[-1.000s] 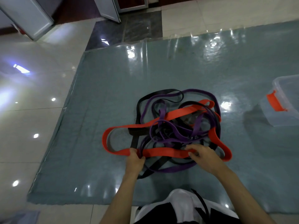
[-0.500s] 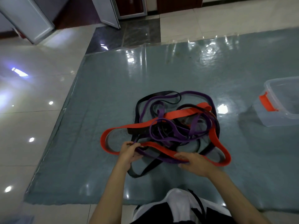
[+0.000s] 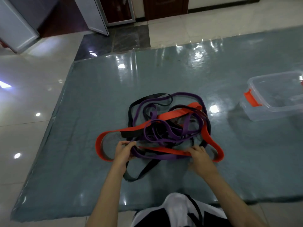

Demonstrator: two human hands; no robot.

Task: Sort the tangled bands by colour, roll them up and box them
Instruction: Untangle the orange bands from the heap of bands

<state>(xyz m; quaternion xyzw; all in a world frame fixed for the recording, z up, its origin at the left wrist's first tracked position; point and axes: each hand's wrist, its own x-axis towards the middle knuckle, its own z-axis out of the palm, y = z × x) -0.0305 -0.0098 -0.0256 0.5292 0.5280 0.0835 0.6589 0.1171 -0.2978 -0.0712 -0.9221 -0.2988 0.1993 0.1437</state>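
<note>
A tangle of bands lies on the grey mat (image 3: 82, 161) in front of me. A wide red band (image 3: 167, 115) loops around the pile, purple bands (image 3: 164, 136) twist through its middle, and black bands (image 3: 131, 110) run along the left and under it. My left hand (image 3: 123, 150) pinches the strands at the pile's near left, where purple, black and red meet. My right hand (image 3: 199, 157) grips the red and purple bands at the near right. A clear plastic box (image 3: 275, 110) with a red latch stands open at the right.
Glossy white floor tiles (image 3: 29, 112) surround the mat. A metal door frame (image 3: 98, 17) and dark wooden doors stand at the far edge. My knees in white and black clothing (image 3: 178, 210) are at the bottom.
Both hands have lifted the near strands and drawn them toward me. The view has tilted, so the box shows more fully at the right.
</note>
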